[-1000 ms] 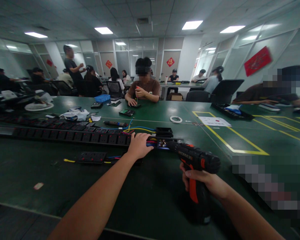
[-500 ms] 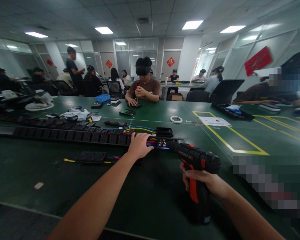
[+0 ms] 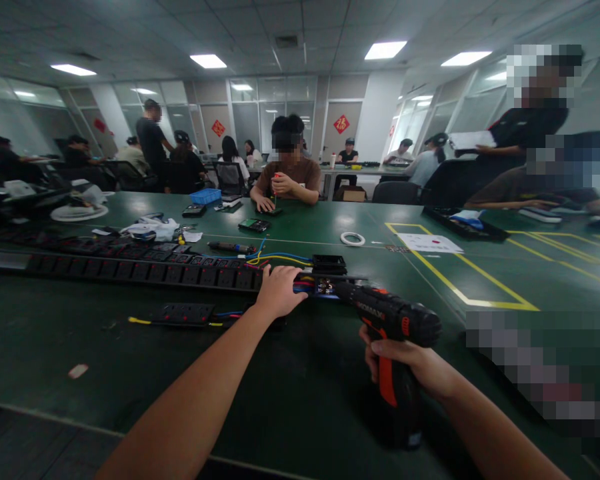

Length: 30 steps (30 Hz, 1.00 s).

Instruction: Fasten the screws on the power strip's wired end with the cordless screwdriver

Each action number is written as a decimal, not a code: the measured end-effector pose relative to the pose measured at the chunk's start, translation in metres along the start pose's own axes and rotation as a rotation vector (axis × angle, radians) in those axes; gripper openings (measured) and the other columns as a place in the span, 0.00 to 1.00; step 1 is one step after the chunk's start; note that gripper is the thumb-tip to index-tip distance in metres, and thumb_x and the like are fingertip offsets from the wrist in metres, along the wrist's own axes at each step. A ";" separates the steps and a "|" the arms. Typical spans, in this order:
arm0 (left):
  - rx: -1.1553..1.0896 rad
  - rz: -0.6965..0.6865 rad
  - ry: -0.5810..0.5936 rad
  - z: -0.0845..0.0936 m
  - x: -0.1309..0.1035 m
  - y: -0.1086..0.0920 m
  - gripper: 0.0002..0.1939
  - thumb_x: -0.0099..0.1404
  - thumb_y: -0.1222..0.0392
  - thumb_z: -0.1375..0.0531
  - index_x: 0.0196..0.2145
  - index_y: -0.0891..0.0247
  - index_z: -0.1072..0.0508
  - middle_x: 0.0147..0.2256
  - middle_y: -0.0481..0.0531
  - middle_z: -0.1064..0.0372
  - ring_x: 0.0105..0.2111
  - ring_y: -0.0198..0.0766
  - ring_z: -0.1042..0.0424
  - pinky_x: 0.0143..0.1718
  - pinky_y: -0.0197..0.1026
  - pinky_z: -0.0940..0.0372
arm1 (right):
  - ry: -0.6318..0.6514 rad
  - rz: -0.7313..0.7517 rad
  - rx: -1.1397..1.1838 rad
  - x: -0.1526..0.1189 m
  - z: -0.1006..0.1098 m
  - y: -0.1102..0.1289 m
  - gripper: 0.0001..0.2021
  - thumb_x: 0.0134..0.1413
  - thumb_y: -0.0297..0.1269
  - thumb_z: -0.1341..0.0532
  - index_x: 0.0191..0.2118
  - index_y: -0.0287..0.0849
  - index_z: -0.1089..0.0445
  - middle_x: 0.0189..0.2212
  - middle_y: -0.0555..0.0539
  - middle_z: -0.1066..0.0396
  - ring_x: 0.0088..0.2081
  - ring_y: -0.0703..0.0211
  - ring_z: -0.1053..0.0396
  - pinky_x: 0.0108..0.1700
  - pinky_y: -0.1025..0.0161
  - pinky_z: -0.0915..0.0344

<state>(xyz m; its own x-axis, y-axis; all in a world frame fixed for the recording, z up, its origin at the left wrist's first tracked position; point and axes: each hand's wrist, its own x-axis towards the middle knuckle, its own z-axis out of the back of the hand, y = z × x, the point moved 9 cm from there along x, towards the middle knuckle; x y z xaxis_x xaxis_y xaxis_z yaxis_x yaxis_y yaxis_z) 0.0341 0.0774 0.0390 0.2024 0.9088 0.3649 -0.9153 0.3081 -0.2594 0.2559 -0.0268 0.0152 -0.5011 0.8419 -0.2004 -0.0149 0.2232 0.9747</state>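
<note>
A long black power strip (image 3: 150, 272) with rows of sockets lies across the green table. My left hand (image 3: 280, 292) grips it near its right end, fingers over the far edge and thumb stretched to the right beside coloured wires (image 3: 303, 287). In my right hand (image 3: 405, 357) is a black and orange cordless drill (image 3: 395, 317), its handle wrapped by the fingers. The drill's chuck points left at an opened end section (image 3: 326, 287) with small metal parts; the bit's tip is too small to make out. Below the strip lies a short socket piece (image 3: 185, 313) with wires.
Beyond the strip are a pen-shaped electric screwdriver (image 3: 230, 247), a black open box (image 3: 329, 263) and a white ring of tape (image 3: 353, 239). A co-worker (image 3: 287, 177) sits opposite with a red-handled screwdriver. Yellow tape (image 3: 480, 293) and a paper sheet (image 3: 430, 243) lie right.
Both my hands and the drill stay in place. At the far right, a standing person holding papers has come into fuller view; the standing person at back left has turned slightly.
</note>
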 end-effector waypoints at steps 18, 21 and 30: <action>0.013 0.011 0.007 -0.001 0.001 -0.001 0.28 0.65 0.46 0.34 0.61 0.54 0.30 0.62 0.54 0.31 0.64 0.54 0.37 0.70 0.65 0.58 | 0.037 0.020 0.001 -0.002 -0.005 0.002 0.27 0.51 0.54 0.29 0.50 0.41 0.28 0.24 0.50 0.27 0.26 0.56 0.28 0.30 0.62 0.31; 0.013 0.014 0.008 0.000 0.000 -0.001 0.28 0.65 0.46 0.35 0.61 0.54 0.30 0.63 0.54 0.32 0.64 0.54 0.37 0.70 0.66 0.58 | 0.034 0.011 -0.001 -0.002 -0.006 0.002 0.26 0.50 0.54 0.28 0.48 0.40 0.27 0.24 0.50 0.27 0.26 0.57 0.28 0.30 0.61 0.31; 0.001 -0.001 -0.007 0.000 0.001 0.000 0.28 0.65 0.45 0.35 0.60 0.54 0.30 0.62 0.55 0.31 0.64 0.55 0.37 0.70 0.66 0.58 | -0.013 -0.006 0.042 0.000 0.000 -0.002 0.22 0.44 0.49 0.25 0.39 0.41 0.30 0.23 0.50 0.25 0.26 0.57 0.28 0.31 0.60 0.30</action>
<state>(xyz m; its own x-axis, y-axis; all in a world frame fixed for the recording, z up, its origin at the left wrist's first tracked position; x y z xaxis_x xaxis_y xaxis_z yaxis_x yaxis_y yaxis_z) 0.0341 0.0783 0.0388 0.2004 0.9065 0.3717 -0.9156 0.3083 -0.2581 0.2556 -0.0277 0.0132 -0.4900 0.8466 -0.2079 0.0185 0.2485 0.9685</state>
